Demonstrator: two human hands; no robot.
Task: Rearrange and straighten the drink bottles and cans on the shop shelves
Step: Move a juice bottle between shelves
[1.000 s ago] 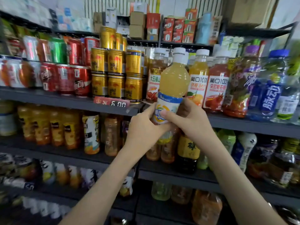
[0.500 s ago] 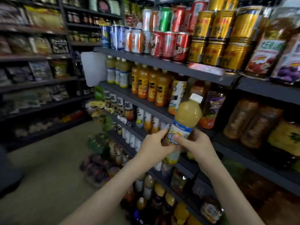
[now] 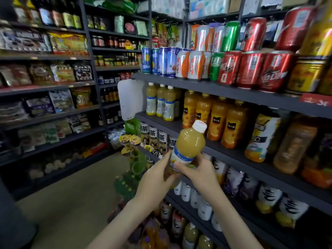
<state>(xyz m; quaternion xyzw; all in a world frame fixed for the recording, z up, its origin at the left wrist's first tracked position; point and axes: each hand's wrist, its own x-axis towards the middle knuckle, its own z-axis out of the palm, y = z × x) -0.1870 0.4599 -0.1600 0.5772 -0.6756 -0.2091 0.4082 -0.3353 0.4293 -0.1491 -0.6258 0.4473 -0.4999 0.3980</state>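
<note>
A shop: dark shelves [image 3: 233, 93] of drink cans [image 3: 248, 69], juice bottles [image 3: 217, 121], snack packets [image 3: 68, 42], price tag [image 3: 316, 101].

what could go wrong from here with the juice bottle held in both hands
1. The left hand and right hand grip the juice bottle only at its lower part and it is tilted, so it might slip.
2. If it goes with the matching pale bottles, these stand close beside the orange bottles; pushing it in could knock one over.

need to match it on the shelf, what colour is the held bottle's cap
White cap on the held bottle; head view.
</note>
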